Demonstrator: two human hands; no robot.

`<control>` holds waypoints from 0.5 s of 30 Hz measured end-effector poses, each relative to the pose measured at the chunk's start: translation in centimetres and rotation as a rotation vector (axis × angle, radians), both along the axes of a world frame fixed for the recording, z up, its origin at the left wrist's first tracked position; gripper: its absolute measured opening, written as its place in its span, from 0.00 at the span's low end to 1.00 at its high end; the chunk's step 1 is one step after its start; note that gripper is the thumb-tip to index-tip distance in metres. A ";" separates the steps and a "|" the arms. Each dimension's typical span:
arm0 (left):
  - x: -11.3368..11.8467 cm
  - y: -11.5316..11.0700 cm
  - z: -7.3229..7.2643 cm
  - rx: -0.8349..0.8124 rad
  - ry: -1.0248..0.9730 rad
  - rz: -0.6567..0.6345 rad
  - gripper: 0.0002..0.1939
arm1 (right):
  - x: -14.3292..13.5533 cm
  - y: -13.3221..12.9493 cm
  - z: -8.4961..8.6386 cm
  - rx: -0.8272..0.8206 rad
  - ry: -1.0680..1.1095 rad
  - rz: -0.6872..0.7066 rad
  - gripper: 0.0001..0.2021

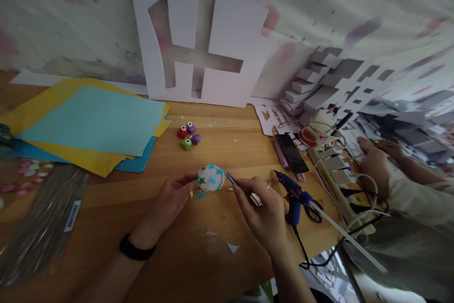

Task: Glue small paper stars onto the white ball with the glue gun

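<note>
My left hand (173,199) pinches the left edge of a round white piece (212,181) decorated with blue and green stars. A few small stars, one yellow and one blue, hang at its lower left by my fingertips. In my right hand (262,208) is a slim pair of scissors (233,179), dark at the handle, with the tips pointing at the right edge of the round piece. Whether the tips touch it I cannot tell. Small white paper scraps (233,247) lie on the wooden table (198,265) below my hands.
A blue glue gun (294,194) with a long stick lies right, beside a phone (292,151) and a power strip (336,175). Small eyed punches (186,143) sit ahead. Coloured sheets (92,118) lie left; a white cut-out board (227,33) stands behind. Another person's hands (376,161) are far right.
</note>
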State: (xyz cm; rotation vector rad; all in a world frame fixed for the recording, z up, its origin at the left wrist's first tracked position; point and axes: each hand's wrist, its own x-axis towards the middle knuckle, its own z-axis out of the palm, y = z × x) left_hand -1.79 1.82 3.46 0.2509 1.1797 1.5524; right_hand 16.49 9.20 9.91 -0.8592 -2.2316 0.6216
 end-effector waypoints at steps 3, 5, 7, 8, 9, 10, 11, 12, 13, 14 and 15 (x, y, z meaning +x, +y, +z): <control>0.0 0.0 0.1 0.007 0.020 0.007 0.13 | -0.1 -0.1 0.0 0.022 0.020 0.004 0.05; 0.1 0.1 0.3 0.007 0.010 0.012 0.14 | -0.3 -0.1 -0.2 0.030 0.020 0.017 0.05; 0.1 0.1 0.5 0.010 -0.015 0.012 0.15 | -0.5 -0.1 -0.5 0.035 0.004 0.031 0.06; 0.1 0.1 0.6 0.014 -0.027 0.011 0.15 | -0.5 -0.1 -0.7 0.034 -0.011 0.038 0.06; 0.2 0.1 0.6 0.021 -0.035 0.013 0.15 | -0.6 0.0 -0.8 0.030 -0.030 0.045 0.07; 0.2 0.1 0.6 0.027 -0.037 0.016 0.14 | -0.6 0.0 -0.9 0.021 -0.050 0.051 0.07; 0.2 0.1 0.6 0.030 -0.035 0.018 0.14 | -0.6 0.0 -1.0 0.010 -0.067 0.056 0.07; 0.2 0.0 0.6 0.032 -0.034 0.015 0.13 | -0.5 -0.1 -1.0 -0.003 -0.079 0.060 0.08; 0.2 0.0 0.6 0.033 -0.035 0.014 0.13 | -0.4 -0.1 -0.9 -0.017 -0.083 0.061 0.07; 0.2 0.0 0.6 0.030 -0.037 0.011 0.13 | -0.2 -0.2 -0.8 -0.031 -0.081 0.063 0.07; 0.2 0.0 0.6 0.024 -0.043 0.012 0.13 | 0.0 -0.4 -0.7 -0.045 -0.074 0.063 0.07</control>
